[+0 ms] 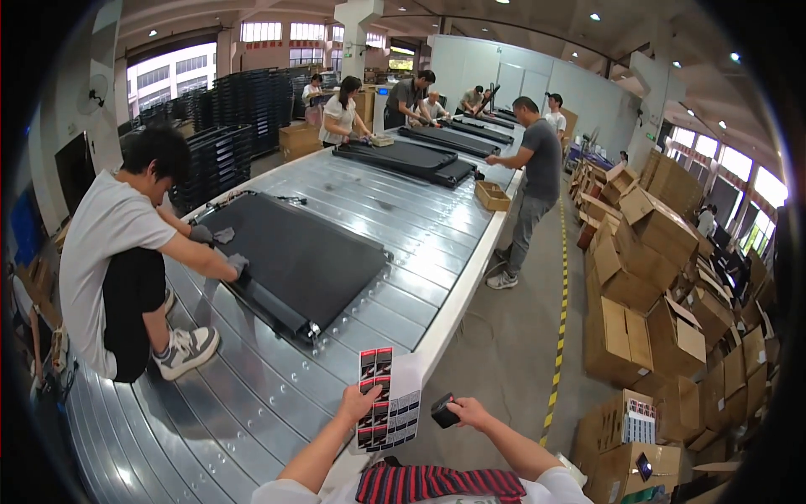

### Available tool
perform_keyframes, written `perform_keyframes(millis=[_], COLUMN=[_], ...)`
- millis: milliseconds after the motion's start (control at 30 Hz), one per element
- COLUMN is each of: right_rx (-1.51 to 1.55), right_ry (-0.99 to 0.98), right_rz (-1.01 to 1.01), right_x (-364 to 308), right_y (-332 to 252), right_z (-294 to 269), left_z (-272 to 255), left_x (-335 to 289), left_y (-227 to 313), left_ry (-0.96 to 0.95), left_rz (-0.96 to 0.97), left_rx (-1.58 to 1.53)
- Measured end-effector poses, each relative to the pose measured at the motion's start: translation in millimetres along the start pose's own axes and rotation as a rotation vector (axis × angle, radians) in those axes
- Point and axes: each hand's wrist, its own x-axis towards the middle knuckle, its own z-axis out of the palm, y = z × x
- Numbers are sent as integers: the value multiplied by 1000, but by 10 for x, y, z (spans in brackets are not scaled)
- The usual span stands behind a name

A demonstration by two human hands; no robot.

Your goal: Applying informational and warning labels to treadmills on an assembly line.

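My left hand [359, 403] pinches a sheet of printed labels [376, 428] with red, black and white blocks. A whiter sheet [407, 386] shows behind it, on its right. My right hand [470, 412] is closed around a small black boxy object [442, 410], its exact kind unclear. Both hands are raised by the near right edge of a metal slatted conveyor table [277, 395]. Beyond them a flat black treadmill [285, 252] lies on the table.
A gloved person [126, 252] crouches on the table at left, hands on the treadmill. Another person [533, 168] stands along the right edge beside a small open box [492, 196]. Further workers and treadmills line the far end. Cardboard boxes [621, 336] crowd the right, past a yellow-black floor line [561, 336].
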Motion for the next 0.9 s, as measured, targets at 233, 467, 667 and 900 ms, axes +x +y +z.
perform_keyframes(millis=[233, 467, 667, 900], right_rx=[-74, -433, -504, -64], right_ry=[-7, -23, 73, 511], right_rz=[-144, -348, 194, 577], right_x=[1015, 721, -735, -3049], right_y=[-906, -345, 1847, 2999], right_z=[390, 456, 139, 437], left_z=[-504, -568, 272, 2031], left_x=[783, 405, -210, -999], left_y=[-318, 383, 769, 1132], left_ry=[225, 164, -709, -1313], left_rz=[-53, -124, 128, 1032], left_rx=[-76, -223, 353, 440])
